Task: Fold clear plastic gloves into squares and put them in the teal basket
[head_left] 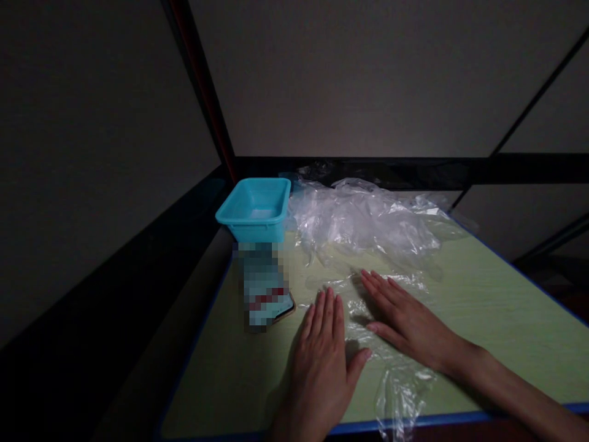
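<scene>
A clear plastic bag (pixel 363 331) lies spread over the table, its crumpled end hanging past the front edge. My left hand (pixel 322 356) rests palm down along the bag's left side, fingers stretched out and thumb apart. Over its right part my right hand (pixel 405 319) lies flat too, fingers pointing to the upper left. Neither hand grips anything. Beyond the fingertips sits a large heap of crumpled clear plastic bags (pixel 368 221). Where the single bag ends and the heap begins is hard to make out.
An open turquoise plastic basin (pixel 257 232) stands at the table's back left corner. In front of it lies a phone (pixel 271 310), partly blurred out. The pale green table (pixel 497 294) has a blue edge. A grey wall (pixel 359 80) rises behind.
</scene>
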{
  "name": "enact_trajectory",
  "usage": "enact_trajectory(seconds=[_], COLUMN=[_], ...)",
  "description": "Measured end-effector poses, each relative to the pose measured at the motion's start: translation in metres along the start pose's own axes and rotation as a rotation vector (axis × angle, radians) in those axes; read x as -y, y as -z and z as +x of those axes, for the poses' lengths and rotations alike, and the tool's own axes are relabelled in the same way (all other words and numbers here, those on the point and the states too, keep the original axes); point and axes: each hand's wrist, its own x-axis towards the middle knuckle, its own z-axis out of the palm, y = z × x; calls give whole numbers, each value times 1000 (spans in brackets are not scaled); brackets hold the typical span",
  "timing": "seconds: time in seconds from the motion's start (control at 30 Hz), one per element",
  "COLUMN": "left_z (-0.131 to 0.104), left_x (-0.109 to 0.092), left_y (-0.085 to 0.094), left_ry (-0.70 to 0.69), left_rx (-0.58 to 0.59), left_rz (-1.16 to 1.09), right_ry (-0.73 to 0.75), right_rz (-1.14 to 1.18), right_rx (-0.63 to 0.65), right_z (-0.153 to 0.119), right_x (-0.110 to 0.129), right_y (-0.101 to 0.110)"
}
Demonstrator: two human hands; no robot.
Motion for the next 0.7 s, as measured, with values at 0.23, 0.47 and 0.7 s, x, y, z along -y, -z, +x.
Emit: enact_trajectory(seconds=[0.23, 0.47, 0.7], left_z=[-3, -6, 39], left_x=[1, 9, 9], left_y=[-2, 2, 25], left_ry=[-22, 53, -126], left_rx=[-68, -242, -15], left_rz=[-14, -133, 83], right_ry=[44, 54, -31], right_rz=[20, 40, 101], right_rx=[16, 35, 20], right_z=[7, -5, 3], right_x=[2, 5, 5], right_y=[-17, -12, -1])
